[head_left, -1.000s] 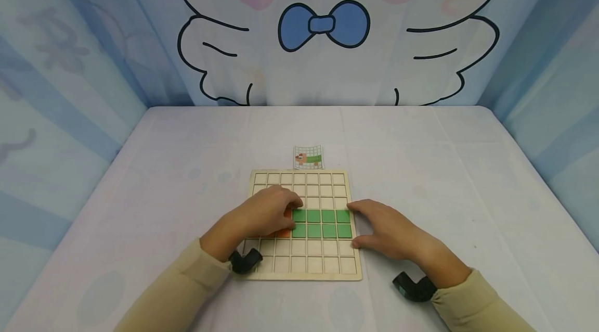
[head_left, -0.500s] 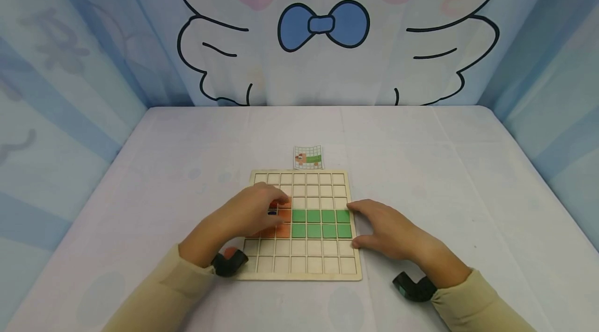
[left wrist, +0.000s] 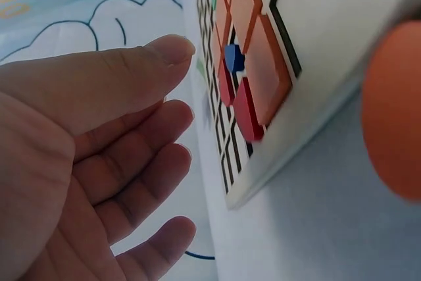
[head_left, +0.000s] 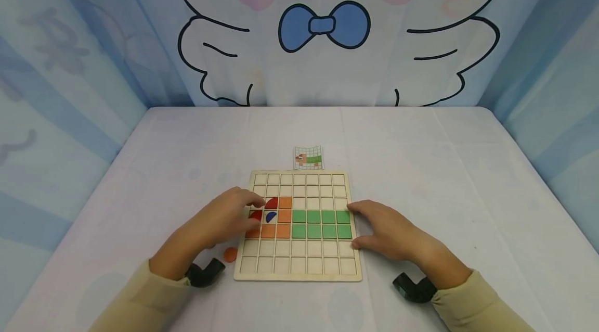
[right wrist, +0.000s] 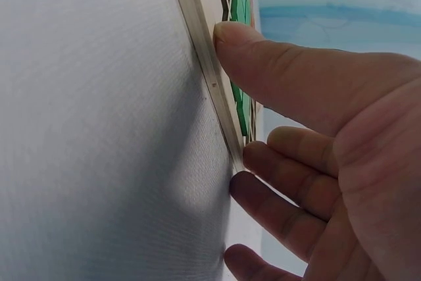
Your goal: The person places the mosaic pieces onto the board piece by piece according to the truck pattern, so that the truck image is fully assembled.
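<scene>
A wooden grid board (head_left: 313, 265) lies on the table, partly filled with flat tiles. Green tiles (head_left: 328, 224) fill two rows on its right half. Orange tiles (head_left: 283, 216), red curved pieces (head_left: 271, 203) and a white-and-blue piece (head_left: 271, 217) occupy cells at the left. My left hand (head_left: 220, 220) hovers at the board's left edge, fingers loosely bent, nothing between thumb and fingertips in the left wrist view. An orange round piece (head_left: 230, 254) lies off the board, below that hand. Along the right edge, my right hand (head_left: 390, 230) touches the board with thumb and fingers spread.
A small printed picture card (head_left: 308, 157) lies just beyond the board's far edge. White patterned cloth (head_left: 421, 155) covers the table. Printed curtains (head_left: 323, 72) stand at the back and both sides.
My left hand has moved left from the middle of the board to its left edge, uncovering the orange, red and blue pieces and the round orange one. My right hand has stayed still.
</scene>
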The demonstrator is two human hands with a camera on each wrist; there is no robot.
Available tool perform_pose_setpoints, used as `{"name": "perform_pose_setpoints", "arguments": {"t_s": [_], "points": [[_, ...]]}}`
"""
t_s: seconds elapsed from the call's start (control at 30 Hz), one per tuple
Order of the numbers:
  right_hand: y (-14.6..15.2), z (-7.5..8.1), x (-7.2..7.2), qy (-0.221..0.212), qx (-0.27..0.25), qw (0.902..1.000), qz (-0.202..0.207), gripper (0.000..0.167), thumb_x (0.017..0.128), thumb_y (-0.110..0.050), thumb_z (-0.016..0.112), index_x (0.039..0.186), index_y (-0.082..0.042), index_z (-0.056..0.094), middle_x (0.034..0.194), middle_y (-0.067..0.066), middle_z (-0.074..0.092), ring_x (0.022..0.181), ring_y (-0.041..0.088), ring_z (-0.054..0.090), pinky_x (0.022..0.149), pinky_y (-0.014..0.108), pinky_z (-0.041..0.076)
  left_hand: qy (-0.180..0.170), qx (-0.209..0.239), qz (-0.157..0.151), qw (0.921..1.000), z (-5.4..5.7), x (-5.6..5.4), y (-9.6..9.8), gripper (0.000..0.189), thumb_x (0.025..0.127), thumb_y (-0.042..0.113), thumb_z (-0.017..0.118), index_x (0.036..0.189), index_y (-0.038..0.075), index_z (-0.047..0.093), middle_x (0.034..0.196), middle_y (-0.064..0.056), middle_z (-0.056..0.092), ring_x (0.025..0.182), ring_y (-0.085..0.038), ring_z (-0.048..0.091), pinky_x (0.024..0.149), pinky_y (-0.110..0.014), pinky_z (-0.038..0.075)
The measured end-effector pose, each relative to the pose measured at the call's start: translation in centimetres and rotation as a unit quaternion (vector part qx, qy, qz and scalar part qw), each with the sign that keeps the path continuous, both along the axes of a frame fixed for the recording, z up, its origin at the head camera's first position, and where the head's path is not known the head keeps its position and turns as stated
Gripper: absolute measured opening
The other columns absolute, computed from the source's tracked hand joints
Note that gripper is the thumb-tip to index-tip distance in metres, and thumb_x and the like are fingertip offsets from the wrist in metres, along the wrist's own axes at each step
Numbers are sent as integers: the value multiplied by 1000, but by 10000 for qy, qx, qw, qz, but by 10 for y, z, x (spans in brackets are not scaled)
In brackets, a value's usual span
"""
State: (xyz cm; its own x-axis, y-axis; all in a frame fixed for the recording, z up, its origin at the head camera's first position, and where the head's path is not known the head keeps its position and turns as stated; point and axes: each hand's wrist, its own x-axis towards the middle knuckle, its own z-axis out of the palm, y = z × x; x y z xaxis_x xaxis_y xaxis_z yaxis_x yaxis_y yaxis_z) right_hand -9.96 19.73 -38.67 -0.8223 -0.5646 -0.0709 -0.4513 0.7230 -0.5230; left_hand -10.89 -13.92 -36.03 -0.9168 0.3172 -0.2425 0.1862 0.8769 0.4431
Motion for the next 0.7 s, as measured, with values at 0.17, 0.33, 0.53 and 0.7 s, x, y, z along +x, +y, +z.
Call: {"name": "perform_pose_setpoints", "arguments": {"t_s": [0.17,0.33,0.53,0.7], "points": [[0,-2,0,-10,12,10000,-23,69,85,-24,80,140,6,50,139,19,54,131,39,48,107,53,38,104,-56,95,9999,-3,7,-13,37,86,17,80,121,8,69,117,-6,65,113,-25,57,97,-45,49],[0,-4,0,-32,-13,10000,-30,69,86,-23,80,140,7,50,139,20,54,131,40,48,107,53,38,280,-46,61,9996,-4,14,-27,37,86,14,80,120,6,69,115,-5,65,112,-27,58,96,-46,49],[0,-3,0,-39,-34,10000,-12,69,86,-23,80,140,7,50,139,20,54,131,40,48,106,54,38,215,-150,300,9992,-5,22,-41,38,84,14,81,119,6,69,114,-5,65,109,-26,58,94,-46,51],[1,-2,0,4,23,10000,9,69,86,-24,80,140,7,50,139,20,54,131,39,48,106,53,38,257,-214,332,9989,-8,27,-52,38,83,13,82,118,5,69,112,-5,66,107,-27,59,92,-47,51]]}}
